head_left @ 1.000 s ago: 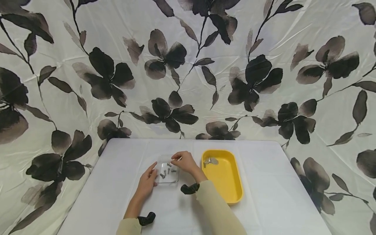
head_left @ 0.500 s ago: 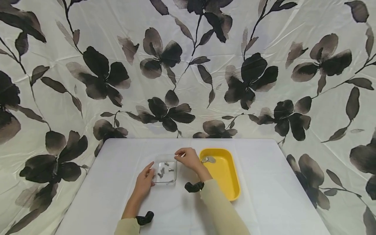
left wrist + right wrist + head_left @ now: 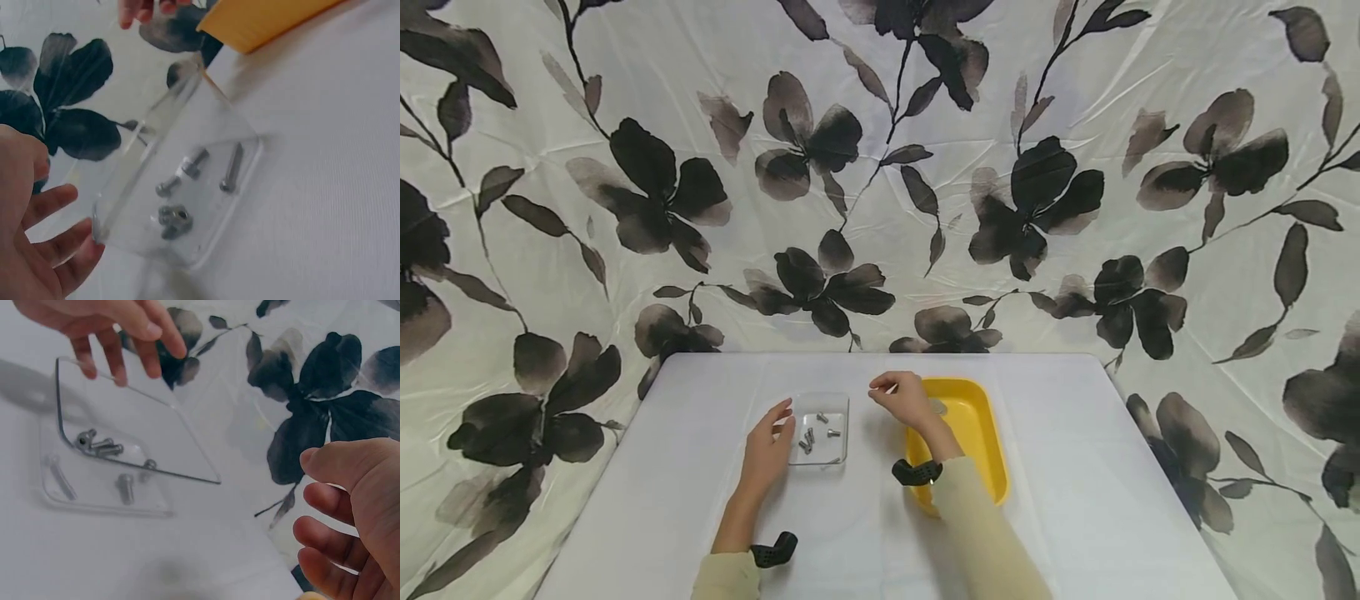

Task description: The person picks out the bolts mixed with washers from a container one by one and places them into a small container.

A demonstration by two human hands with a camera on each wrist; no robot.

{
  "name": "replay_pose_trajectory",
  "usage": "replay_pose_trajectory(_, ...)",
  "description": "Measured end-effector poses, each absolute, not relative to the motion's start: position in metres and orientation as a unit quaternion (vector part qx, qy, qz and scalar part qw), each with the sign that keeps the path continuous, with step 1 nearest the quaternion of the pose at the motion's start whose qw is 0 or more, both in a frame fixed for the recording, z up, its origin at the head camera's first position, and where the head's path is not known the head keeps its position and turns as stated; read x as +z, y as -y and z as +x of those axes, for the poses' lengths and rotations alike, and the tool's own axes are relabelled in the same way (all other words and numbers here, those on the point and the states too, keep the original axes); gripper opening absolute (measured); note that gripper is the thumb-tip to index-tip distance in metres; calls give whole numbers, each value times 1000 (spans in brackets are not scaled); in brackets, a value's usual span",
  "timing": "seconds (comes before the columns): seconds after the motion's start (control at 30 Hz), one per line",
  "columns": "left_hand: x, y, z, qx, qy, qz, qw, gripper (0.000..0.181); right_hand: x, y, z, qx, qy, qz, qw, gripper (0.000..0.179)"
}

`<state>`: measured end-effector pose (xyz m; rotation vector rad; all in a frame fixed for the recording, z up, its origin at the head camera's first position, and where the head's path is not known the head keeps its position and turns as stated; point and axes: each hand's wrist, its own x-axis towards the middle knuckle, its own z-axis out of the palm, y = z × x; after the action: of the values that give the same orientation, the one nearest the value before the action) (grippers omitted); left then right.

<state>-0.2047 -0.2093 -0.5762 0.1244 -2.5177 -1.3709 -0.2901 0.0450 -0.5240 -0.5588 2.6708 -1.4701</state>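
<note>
A clear plastic box (image 3: 832, 450) stands on the white table with several metal bolts (image 3: 808, 437) lying loose on its floor. In the left wrist view one long bolt (image 3: 232, 167) lies apart from a small cluster. My left hand (image 3: 766, 450) is at the box's left side, fingers loosely bent, fingertips at or very near the rim. My right hand (image 3: 907, 402) hovers between the box and the yellow tray (image 3: 981, 433), over the tray's left edge. The right wrist view shows its thumb and fingers (image 3: 328, 540) apart, loosely curled, with nothing seen between them.
Inside the tray's far end a flat silvery piece (image 3: 938, 407) shows, partly hidden by the right hand. The white table (image 3: 1075, 517) ends at a floral cloth (image 3: 820, 292) hung behind it. Black wrist cameras (image 3: 917, 472) sit on both wrists.
My right hand has moved right, from above the box's far right corner to the tray's left edge. The left hand stays beside the box. The bolts have shifted slightly inside it.
</note>
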Motion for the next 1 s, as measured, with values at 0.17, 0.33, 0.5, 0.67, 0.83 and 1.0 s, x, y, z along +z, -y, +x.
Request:
replay_pose_trajectory(0.17, -566, 199, -205, -442, 882, 43, 160, 42, -526, -59, -291, -478, -865, -150, 35, 12)
replay_pose_trajectory(0.33, -554, 191, -207, -440, 880, 29, 178, 41, -528, -75, -293, -488, -860, -143, 28, 12)
replay_pose_trajectory(0.5, -543, 179, -207, -462, 873, 29, 155, 43, -532, -88, -294, -491, -860, -139, 4, 11)
replay_pose_trajectory(0.67, -540, 166, -208, -475, 870, 33, 132, 44, -539, -98, -296, -496, -858, -134, -1, 12)
replay_pose_trajectory(0.83, -541, 149, -209, -481, 870, 33, 108, 45, -549, -105, -293, -489, -863, -125, 1, 9)
replay_pose_trajectory(1.0, -541, 132, -210, -497, 864, 9, 84, 47, -561, -112, -290, -487, -865, -123, -6, 9)
